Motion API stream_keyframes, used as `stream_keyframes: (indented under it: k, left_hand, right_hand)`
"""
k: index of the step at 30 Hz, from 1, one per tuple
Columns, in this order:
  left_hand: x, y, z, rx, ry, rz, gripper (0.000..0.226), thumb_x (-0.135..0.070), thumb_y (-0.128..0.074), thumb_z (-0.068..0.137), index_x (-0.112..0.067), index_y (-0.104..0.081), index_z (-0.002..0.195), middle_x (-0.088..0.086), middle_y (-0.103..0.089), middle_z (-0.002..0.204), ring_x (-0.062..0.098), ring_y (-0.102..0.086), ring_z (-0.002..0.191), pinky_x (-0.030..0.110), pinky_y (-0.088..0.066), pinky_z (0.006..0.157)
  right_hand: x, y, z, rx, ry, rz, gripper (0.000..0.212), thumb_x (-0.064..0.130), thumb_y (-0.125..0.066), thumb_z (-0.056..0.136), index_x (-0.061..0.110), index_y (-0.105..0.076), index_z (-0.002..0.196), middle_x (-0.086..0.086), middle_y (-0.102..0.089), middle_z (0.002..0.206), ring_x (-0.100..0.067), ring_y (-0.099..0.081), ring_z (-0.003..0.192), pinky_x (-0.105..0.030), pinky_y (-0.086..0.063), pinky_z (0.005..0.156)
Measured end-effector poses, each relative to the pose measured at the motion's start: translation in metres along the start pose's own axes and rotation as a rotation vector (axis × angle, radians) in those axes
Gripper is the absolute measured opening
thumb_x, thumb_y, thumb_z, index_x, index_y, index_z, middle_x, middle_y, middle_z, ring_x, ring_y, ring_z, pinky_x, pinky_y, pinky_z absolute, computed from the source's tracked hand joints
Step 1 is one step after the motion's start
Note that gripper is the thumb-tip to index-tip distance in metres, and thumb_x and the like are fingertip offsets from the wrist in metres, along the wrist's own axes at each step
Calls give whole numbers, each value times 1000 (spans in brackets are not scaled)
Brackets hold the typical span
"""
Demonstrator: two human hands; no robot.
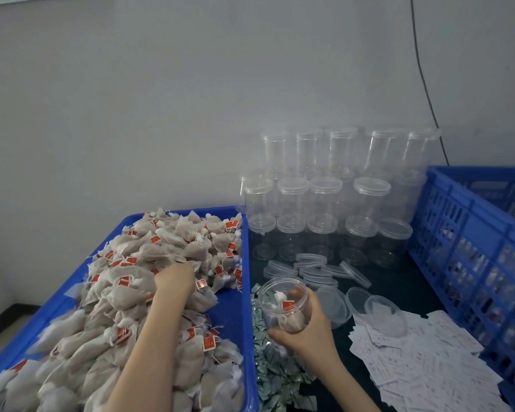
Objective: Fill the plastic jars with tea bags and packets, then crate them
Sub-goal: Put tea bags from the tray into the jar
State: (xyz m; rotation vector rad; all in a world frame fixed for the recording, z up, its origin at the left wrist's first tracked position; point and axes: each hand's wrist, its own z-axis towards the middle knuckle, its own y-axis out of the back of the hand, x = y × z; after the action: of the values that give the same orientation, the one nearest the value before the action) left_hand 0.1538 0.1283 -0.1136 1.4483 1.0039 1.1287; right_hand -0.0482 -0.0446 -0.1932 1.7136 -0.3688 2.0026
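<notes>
Between the blue tray (244, 292) and the white packets (428, 361), the right hand (309, 331) grips an open clear jar (283, 307), its mouth tilted toward eleven o'clock. The left hand (174, 278) digs into the tea bags (149, 263), fingers hidden.

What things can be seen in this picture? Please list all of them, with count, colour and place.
tea bags: a large heap, beige with red tags, in the tray
tray: one, blue, on the left
held jar: one, clear, open, a few tea bags inside, centre
empty jars: many, clear, stacked against the wall
loose lids: several, clear, in front of the stack
silver-green packets: a pile, between the tray and the paper slips
paper slips: many, white, lower right
crate: one, blue, on the right
cable: one, black, on the wall
left hand: reaches into the tea bags
right hand: grips the held jar
</notes>
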Motion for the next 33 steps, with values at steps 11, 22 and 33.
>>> stream_keyframes:
  k: [11,22,33]
  left_hand:
    - [-11,12,-7,-71,-112,-223,21,-13,-47,96,-11,-63,110,7,-64,108,20,-61,93,32,-52,86]
    - [-42,59,-47,-470,-591,-951,18,-9,-60,88,-26,-63,83,-11,-62,81,4,-57,76,12,-43,65]
    - [-100,35,-78,-19,-869,-547,14,-19,-63,84,-25,-54,94,-8,-65,93,9,-61,88,28,-54,81]
  right_hand:
    - [0,-4,-3,1,-2,-11,94,37,-91,41,35,-49,125,14,-65,114,-2,-64,105,-19,-54,84]
    - [-4,-5,3,8,6,-57,90,34,-92,46,40,-48,124,21,-63,118,-2,-63,110,-24,-54,90]
    - [-3,0,6,-45,-9,-78,95,35,-91,45,31,-47,129,8,-66,117,-8,-66,105,-36,-56,92]
